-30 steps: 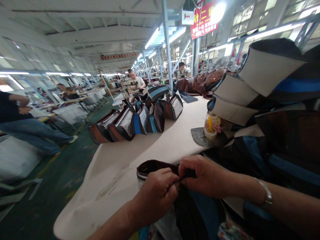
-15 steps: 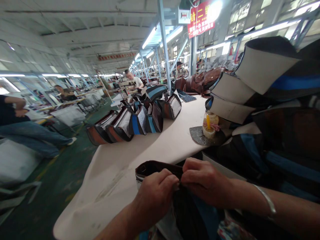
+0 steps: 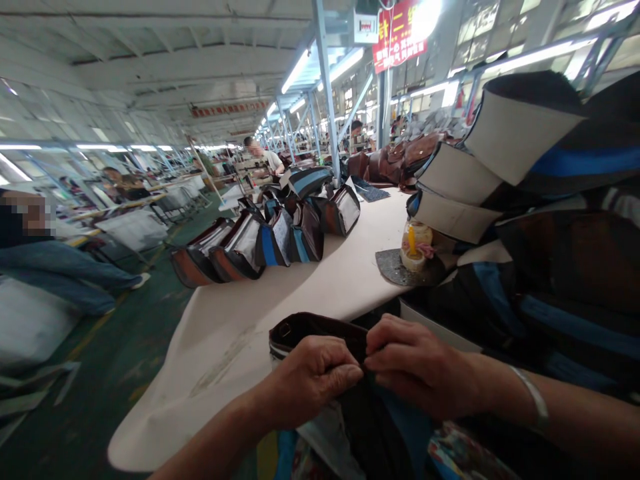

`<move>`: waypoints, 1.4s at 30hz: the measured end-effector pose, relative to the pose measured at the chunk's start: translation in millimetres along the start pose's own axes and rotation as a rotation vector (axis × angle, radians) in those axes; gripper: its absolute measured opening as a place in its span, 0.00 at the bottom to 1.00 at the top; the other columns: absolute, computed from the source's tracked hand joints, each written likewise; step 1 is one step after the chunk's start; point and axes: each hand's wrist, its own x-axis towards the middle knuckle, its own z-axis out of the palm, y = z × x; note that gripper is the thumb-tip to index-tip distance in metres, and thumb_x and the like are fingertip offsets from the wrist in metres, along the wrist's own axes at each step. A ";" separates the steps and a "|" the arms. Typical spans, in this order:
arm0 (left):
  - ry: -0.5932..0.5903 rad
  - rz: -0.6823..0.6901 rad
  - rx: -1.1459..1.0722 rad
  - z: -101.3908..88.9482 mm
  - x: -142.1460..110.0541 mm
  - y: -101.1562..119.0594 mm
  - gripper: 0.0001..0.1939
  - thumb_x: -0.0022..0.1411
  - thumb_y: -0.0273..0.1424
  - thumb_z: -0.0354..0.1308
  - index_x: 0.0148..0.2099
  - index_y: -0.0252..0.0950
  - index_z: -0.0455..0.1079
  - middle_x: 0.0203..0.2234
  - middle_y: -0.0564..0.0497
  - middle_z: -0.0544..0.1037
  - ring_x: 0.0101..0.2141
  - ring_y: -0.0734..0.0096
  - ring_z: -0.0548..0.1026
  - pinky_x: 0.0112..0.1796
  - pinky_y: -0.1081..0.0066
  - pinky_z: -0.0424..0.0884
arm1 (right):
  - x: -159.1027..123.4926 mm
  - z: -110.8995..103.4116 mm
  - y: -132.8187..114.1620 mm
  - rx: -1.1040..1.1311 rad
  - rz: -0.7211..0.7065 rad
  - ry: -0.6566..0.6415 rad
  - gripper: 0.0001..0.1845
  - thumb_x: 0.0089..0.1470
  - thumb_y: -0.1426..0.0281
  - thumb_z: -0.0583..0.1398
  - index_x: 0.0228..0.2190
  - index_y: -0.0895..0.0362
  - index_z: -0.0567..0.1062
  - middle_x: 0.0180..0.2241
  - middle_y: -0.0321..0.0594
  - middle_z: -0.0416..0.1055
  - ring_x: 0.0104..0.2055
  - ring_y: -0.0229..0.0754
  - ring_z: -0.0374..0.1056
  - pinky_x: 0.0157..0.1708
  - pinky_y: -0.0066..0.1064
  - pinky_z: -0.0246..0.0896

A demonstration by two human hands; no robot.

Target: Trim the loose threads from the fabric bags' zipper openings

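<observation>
A dark bag (image 3: 367, 427) with a blue side panel and a brown inner rim stands upright at the near edge of the table (image 3: 320, 293). My left hand (image 3: 317, 377) is closed on its rim, thumb pressed over the edge. Right beside it, my right hand (image 3: 423, 367) pinches the same rim with bent fingers, a pale bangle on that wrist. The fingertips of both hands almost meet. A small metal ring shows inside the bag's left end. Whatever lies beneath the fingers is hidden.
Several finished-looking bags (image 3: 235, 250) stand in a row farther along the table. A jar (image 3: 414, 253) with a yellow handle in it sits on a dark slab (image 3: 386, 268). Stacked bag pieces (image 3: 460, 177) rise on the right. A person (image 3: 50, 273) stands at the left.
My left hand has turned flatter, its forearm lower and farther left. My right fingers have shifted slightly along the rim. The camera view has moved a little.
</observation>
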 end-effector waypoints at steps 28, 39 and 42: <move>0.123 0.140 -0.139 -68.7 -28.8 -23.7 0.09 0.61 0.32 0.56 0.30 0.32 0.68 0.31 0.50 0.71 0.34 0.69 0.68 0.38 0.70 0.63 | 75.5 -13.1 21.0 0.332 0.355 -0.375 0.29 0.44 0.46 0.69 0.29 0.59 0.73 0.26 0.29 0.65 0.29 0.35 0.59 0.29 0.27 0.53; 0.014 -0.174 -0.108 -40.8 -46.3 16.5 0.17 0.58 0.42 0.63 0.37 0.31 0.72 0.25 0.56 0.66 0.28 0.76 0.61 0.29 0.73 0.55 | 72.7 18.9 -6.9 0.250 0.323 -0.219 0.31 0.29 0.51 0.76 0.30 0.57 0.74 0.29 0.30 0.69 0.32 0.37 0.61 0.30 0.28 0.50; 0.021 -0.140 -0.208 -35.6 -42.1 8.4 0.18 0.58 0.43 0.63 0.34 0.31 0.70 0.24 0.57 0.64 0.26 0.77 0.58 0.27 0.73 0.54 | 68.4 12.6 -6.2 0.408 0.345 -0.216 0.29 0.35 0.53 0.75 0.33 0.58 0.74 0.31 0.30 0.68 0.32 0.36 0.61 0.29 0.26 0.51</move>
